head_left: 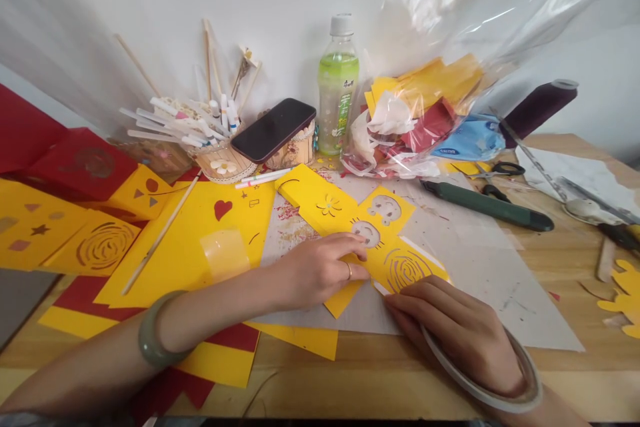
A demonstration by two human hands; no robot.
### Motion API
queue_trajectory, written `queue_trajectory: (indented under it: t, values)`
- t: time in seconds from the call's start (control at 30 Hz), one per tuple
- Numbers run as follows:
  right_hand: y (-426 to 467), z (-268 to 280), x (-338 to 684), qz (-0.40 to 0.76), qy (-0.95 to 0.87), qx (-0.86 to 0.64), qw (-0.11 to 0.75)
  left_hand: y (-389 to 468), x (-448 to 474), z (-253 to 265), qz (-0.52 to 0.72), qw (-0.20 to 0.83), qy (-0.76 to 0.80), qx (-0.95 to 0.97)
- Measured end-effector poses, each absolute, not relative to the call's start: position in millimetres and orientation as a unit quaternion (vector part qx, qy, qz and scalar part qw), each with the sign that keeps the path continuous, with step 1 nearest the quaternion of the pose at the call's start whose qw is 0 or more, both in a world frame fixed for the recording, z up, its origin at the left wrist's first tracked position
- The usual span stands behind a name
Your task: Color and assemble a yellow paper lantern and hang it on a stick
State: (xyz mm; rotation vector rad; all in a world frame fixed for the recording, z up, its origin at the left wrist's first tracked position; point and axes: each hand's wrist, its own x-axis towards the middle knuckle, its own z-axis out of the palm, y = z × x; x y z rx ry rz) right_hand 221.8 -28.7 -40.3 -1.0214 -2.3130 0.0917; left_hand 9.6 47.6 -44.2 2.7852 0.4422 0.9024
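A yellow paper cutout (pixel 345 210), cross-shaped with a flower, faces and swirls cut through it, lies in front of me on the grey sheet. My left hand (pixel 320 270), wearing a ring and a green bangle, holds it from the left with bent fingers, the index beside a smiling face cut into the paper. At its lower right corner, my right hand (pixel 457 320) pinches the edge next to the swirl. White strips run along that part's edges. A wide pale tape roll (pixel 525 393) hangs around my right hand like a bangle.
Yellow sheets (pixel 185 213) and red card boxes (pixel 83 160) spread left. Behind stand a pen basket (pixel 225 163), a phone (pixel 275 128), a drink bottle (pixel 339 90) and a clear bag of scraps (pixel 415 120). A green craft knife (pixel 493 205) and scissors (pixel 505 169) lie right.
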Motion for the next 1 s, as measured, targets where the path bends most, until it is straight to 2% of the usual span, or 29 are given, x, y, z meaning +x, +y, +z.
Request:
queue_trajectory:
  t: [0.63,0.8,1.0]
  values:
    - [-27.4,-37.8,224.5,0.048,-0.876,-0.382,0.292,44.9,9.8,-43.9,0.25,0.079,0.122,0.957]
    - [-27.0,-36.6,224.4,0.057,-0.873,-0.39,0.287,38.5,15.3,-42.6,0.177,0.09,0.218,0.955]
    - [-25.3,-34.2,223.9,0.072,-0.87,-0.394,0.287,41.3,12.4,-42.1,0.237,0.033,0.183,0.954]
